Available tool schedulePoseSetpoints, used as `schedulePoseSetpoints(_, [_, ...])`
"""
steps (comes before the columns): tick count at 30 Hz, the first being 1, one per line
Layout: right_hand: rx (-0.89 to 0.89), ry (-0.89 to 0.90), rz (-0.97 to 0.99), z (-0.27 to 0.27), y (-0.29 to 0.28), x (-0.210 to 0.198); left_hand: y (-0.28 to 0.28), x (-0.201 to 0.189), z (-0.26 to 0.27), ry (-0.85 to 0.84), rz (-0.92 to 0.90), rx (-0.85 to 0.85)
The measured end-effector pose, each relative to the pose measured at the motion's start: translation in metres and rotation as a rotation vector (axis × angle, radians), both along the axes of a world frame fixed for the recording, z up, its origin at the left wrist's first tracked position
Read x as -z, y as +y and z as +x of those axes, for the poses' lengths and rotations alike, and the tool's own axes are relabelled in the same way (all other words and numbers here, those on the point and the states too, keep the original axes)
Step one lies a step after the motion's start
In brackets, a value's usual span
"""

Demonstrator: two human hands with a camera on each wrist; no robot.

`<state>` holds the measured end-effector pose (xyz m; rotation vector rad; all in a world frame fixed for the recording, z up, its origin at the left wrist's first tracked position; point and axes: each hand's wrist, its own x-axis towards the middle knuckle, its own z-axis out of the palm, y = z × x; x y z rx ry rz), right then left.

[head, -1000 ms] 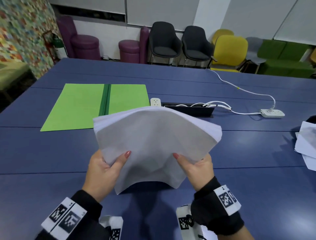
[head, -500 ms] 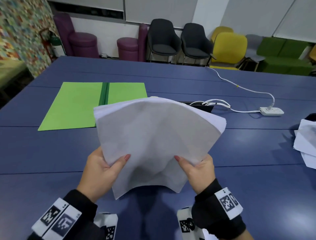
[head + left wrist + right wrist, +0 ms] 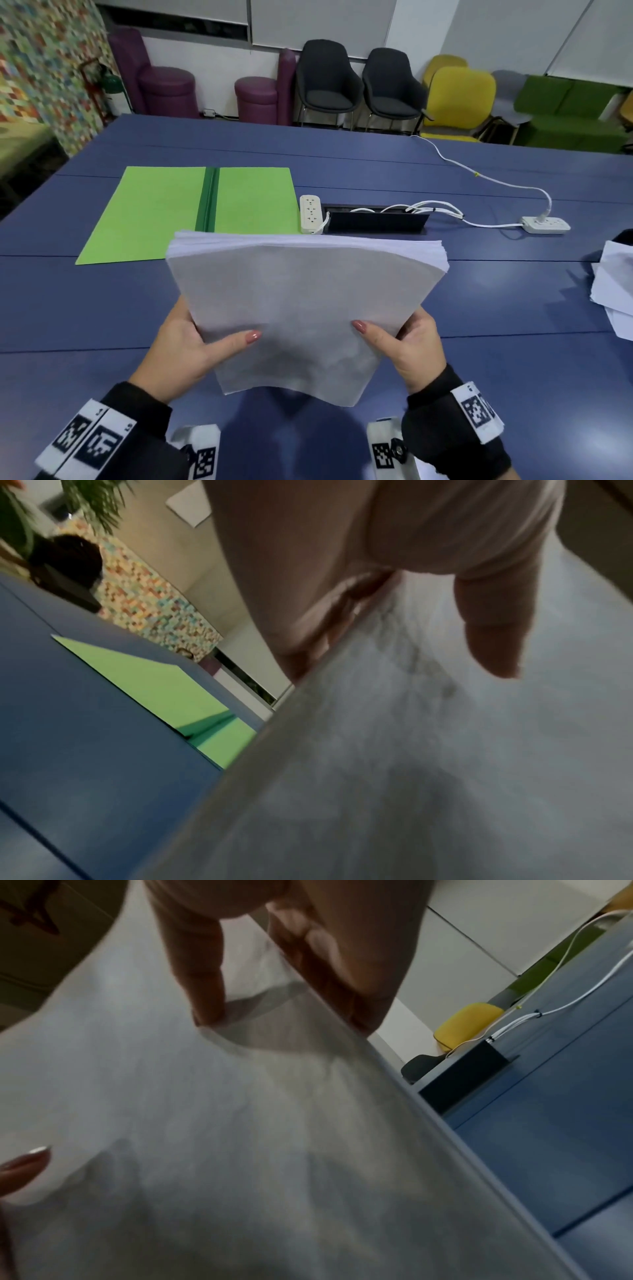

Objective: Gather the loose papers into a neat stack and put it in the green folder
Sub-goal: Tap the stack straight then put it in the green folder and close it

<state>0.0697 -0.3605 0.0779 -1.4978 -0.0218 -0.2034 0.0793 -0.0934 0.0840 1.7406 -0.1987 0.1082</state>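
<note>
stack [image 3: 301, 301]: held upright above the table [image 3: 102, 308], on the near side of the folder; bottom edge clear of the surface and sagging in the middle. Likely poised for tapping the edges square; top edge looks roughly flush already.
left hand [image 3: 181, 353]: clamped on the stack's lower left edge, thumb across the front sheet, fingers [image 3: 325, 631] curled behind.
right hand [image 3: 414, 346]: same on the lower right edge, thumb in front, fingers [image 3: 329, 969] wrapped behind.
grip reason: one hand per side probably keeps the sheets from fanning out.
folder [image 3: 164, 209]: lying open and flat, nothing in it, spine in the middle; ready to take the stack. Task's own target, just beyond the stack's top left corner.
loose sheets [image 3: 613, 291]: well to the right of the folder, at the frame edge; not yet gathered, so stack looks incomplete.
counts: stack 1, sheet number unreadable; folder 1; loose sheets several, cut off by the frame; power strips 2, right of the folder (near one [image 3: 310, 214], far one [image 3: 546, 224]); cable box [image 3: 376, 221] 1.
</note>
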Motion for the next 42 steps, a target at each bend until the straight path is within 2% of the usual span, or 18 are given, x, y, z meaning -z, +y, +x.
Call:
schedulePoseSetpoints(4, [-0.016,0.042,-0.026,0.000,-0.002,0.009,0.008,0.007,0.002,0.081,0.020,0.031])
schedulePoseSetpoints(8, [-0.105,0.086,-0.026,-0.002,-0.001,0.007,0.005,0.002,-0.002,0.138,0.002,0.083])
schedulePoseSetpoints(15, [-0.137,0.169,-0.030,-0.005,0.000,0.021,-0.001,0.012,-0.007,0.126,-0.020,0.111])
schedulePoseSetpoints(18, [-0.105,0.137,-0.114,-0.009,0.007,0.024,-0.011,0.021,-0.010,0.108,0.007,0.022])
schedulePoseSetpoints(22, [-0.005,0.030,-0.166,-0.011,0.013,0.023,-0.019,0.024,-0.012,0.001,0.081,-0.068])
schedulePoseSetpoints(25, [0.060,0.016,-0.161,-0.012,0.013,0.029,-0.018,0.022,-0.013,-0.004,0.122,-0.024])
schedulePoseSetpoints(29, [0.063,0.084,-0.169,-0.015,0.010,0.039,-0.011,0.034,-0.012,0.020,0.242,0.024])
schedulePoseSetpoints(38, [0.039,0.104,-0.259,-0.013,0.007,0.042,-0.015,0.025,-0.012,-0.017,0.187,0.102])
schedulePoseSetpoints(42, [0.035,0.124,-0.225,-0.008,0.006,0.040,-0.014,0.020,-0.004,-0.004,0.116,0.061])
